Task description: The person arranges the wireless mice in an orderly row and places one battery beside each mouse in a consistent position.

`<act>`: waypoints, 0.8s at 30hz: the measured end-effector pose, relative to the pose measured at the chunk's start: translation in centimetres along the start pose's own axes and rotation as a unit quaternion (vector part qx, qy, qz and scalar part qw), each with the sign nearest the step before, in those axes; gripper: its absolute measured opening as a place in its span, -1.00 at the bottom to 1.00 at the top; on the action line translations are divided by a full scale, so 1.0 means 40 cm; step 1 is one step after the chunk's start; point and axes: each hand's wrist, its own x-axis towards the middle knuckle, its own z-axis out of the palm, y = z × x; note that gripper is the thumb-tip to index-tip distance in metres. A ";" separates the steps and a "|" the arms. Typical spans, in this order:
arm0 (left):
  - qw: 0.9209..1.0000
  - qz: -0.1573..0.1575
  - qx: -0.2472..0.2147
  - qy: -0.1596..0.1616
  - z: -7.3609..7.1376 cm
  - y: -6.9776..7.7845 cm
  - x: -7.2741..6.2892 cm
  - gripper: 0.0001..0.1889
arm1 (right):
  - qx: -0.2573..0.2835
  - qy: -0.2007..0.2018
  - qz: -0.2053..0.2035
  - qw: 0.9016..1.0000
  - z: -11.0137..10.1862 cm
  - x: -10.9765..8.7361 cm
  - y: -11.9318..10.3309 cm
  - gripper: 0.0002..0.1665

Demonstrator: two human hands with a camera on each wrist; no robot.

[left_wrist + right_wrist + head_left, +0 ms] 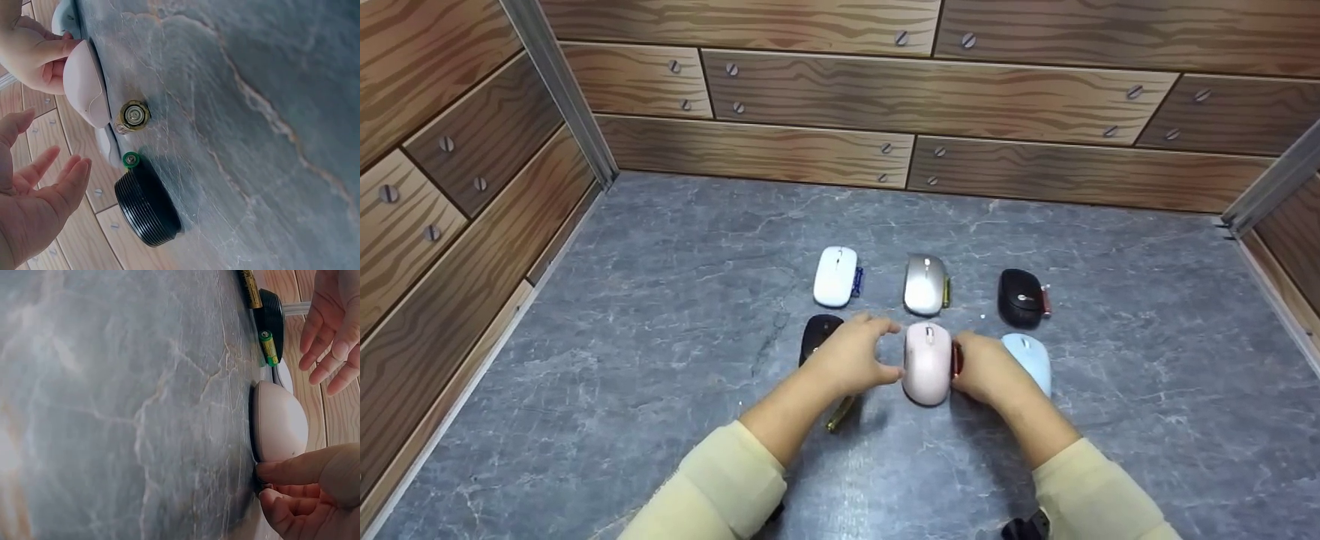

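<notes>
A pink computer mouse (928, 365) lies on the grey marbled surface between the two hands. My right hand (986, 367) is at its right side, thumb and fingertips pinching a small dark-red battery (957, 360) low against the mouse; the fingers mostly hide it. My left hand (851, 356) is on the other side of the mouse, holding nothing, with fingers spread and thumb apart. Beneath that hand lies a black mouse (819, 332), partly covered. Close to it in the left wrist view are a gold battery (134, 115) and a green battery (131, 160).
Behind the hands, a white mouse (835, 277), a silver mouse (925, 284) and another black mouse (1021, 298) form a row, with small blue, yellow-green and red batteries beside them. A light blue mouse (1030, 360) is partly behind the right arm. Wood-patterned walls (810, 90) enclose the surface.
</notes>
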 end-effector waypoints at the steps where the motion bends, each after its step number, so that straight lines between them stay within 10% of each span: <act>1: 1.000 -0.002 0.000 0.000 0.000 0.000 0.000 -0.41 | -0.001 0.000 0.001 1.000 0.000 0.001 0.001 -0.69; 24: 1.000 0.012 0.008 0.003 -0.017 -0.009 -0.016 -0.42 | 0.005 -0.009 -0.004 1.000 -0.017 0.000 0.004 -0.69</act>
